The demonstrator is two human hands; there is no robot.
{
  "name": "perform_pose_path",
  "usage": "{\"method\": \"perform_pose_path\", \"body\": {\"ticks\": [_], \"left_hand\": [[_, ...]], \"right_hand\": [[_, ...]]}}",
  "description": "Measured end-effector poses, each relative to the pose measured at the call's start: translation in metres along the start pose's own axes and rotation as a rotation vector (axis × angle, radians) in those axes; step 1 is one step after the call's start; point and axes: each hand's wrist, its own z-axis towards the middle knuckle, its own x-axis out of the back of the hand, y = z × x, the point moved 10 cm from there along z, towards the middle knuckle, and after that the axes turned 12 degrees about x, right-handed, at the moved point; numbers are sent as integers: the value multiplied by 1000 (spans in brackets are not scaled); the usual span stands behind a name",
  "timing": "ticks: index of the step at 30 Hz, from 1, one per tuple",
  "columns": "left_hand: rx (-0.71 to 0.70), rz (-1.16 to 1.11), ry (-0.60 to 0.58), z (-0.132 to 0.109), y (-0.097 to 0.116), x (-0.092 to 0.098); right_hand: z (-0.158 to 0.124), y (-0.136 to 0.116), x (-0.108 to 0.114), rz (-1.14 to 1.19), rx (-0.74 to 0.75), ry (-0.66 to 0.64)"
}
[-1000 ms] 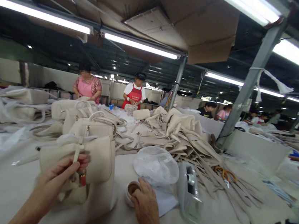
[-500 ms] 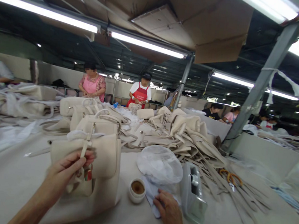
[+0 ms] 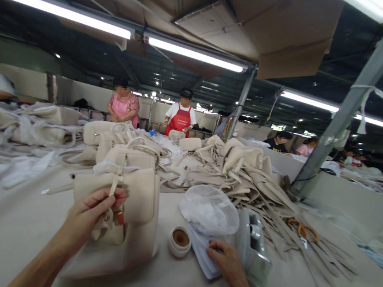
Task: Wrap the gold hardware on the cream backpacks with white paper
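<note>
My left hand [image 3: 101, 202] pinches a narrow cream strap [image 3: 115, 184] on the front of a cream bag [image 3: 135, 243], which stands upright on the table. A small red and green piece [image 3: 119, 218] hangs below those fingers. My right hand [image 3: 225, 258] rests on a stack of pale sheets [image 3: 203, 257], its fingers curled over the right edge; whether they grip a sheet cannot be made out. Just left of the sheets is a round white jar [image 3: 180, 242] with brown contents. Crumpled translucent plastic [image 3: 209, 210] lies behind them.
To the right of my right hand stands a tape dispenser [image 3: 254, 249]. Orange-handled scissors [image 3: 302, 231] lie among loose straps. Heaped cream bag pieces [image 3: 245, 182] cover the table's far side. A person in a red apron [image 3: 181, 117] and other people work beyond.
The view has shifted slightly, moving the scene to the right. My right hand's fingers have drawn toward the sheets' right side, uncovering more of them. My left hand keeps its pinch on the strap.
</note>
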Motion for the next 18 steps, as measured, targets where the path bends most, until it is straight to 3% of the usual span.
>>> {"method": "perform_pose_path", "body": {"ticks": [4, 10, 18], "left_hand": [[6, 9, -2, -1, 0, -1], [-15, 13, -16, 2, 2, -2], [-5, 45, -8, 3, 2, -2]], "right_hand": [[5, -1, 2, -14, -3, -59], [7, 3, 9, 174, -60, -76], [9, 0, 14, 70, -32, -83]]}}
